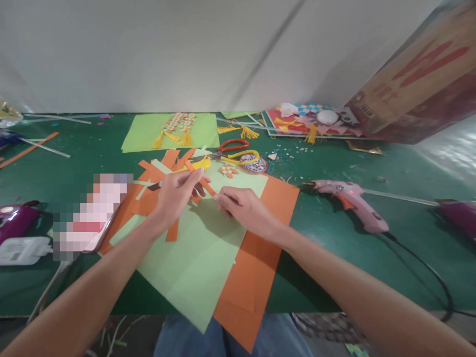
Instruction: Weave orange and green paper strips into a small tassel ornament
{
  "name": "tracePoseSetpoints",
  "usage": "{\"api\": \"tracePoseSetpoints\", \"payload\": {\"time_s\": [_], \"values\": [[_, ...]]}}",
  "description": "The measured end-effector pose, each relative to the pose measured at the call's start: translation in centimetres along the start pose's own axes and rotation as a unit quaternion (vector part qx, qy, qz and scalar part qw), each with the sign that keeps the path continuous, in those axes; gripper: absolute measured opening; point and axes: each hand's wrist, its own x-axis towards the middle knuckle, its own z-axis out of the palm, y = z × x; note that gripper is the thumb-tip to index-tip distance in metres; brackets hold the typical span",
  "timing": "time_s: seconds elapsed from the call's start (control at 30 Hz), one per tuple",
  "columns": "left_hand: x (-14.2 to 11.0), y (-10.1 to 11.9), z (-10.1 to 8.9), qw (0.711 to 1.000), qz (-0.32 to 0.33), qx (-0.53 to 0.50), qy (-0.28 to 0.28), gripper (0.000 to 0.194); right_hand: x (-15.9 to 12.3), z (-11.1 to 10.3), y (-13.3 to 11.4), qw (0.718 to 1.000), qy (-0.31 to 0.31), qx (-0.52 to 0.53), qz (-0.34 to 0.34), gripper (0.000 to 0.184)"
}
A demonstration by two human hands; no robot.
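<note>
An orange paper strip (206, 185) is stretched between my two hands, above a light green sheet (193, 267). My left hand (180, 191) pinches its upper left part between thumb and fingers. At the strip's lower right end, the fingers of my right hand (243, 206) are closed on it. Beneath the green sheet lies an orange sheet (256, 267). Several cut orange strips (172, 230) and pale green ones are heaped around and behind my left hand. Just beyond the hands rest a yellow cutter (203, 163), scissors (240, 151) and a small woven paper piece (228, 170).
A pink glue gun (349, 196) with a cord lies on the right. On the left are a blurred phone (96, 213) and a white charger (26, 250). Woven pieces with yellow tassels (178, 124) lie at the back, near a tray of scraps (273, 131) and a paper bag (416, 84).
</note>
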Motion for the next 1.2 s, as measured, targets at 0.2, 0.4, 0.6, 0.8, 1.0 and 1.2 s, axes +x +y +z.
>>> {"api": "tracePoseSetpoints", "payload": {"time_s": [0.2, 0.4, 0.6, 0.8, 1.0, 1.2], "values": [[0.27, 0.21, -0.09, 0.998, 0.018, -0.031, 0.052, 0.036, -0.04, 0.03, 0.07, 1.0, -0.005, -0.002, 0.006, 0.032], [0.36, 0.48, -0.14, 0.996, 0.016, -0.062, 0.06, 0.037, -0.06, 0.02, 0.01, 1.0, -0.009, -0.003, 0.009, 0.032], [0.54, 0.17, -0.14, 0.994, 0.013, -0.087, 0.058, 0.039, -0.06, 0.0, -0.1, 1.0, -0.012, -0.011, 0.011, 0.032], [0.38, 0.17, -0.18, 0.995, 0.012, -0.084, 0.047, 0.042, -0.15, 0.07, -0.08, 1.0, -0.011, -0.011, 0.005, 0.032], [0.16, 0.29, -0.18, 1.0, -0.01, -0.001, 0.015, 0.045, -0.13, 0.09, -0.08, 1.0, 0.004, -0.003, 0.006, 0.031], [0.05, 0.08, -0.05, 1.0, 0.016, -0.005, -0.012, 0.039, -0.13, -0.1, -0.02, 1.0, -0.005, -0.01, 0.007, 0.029]]}}
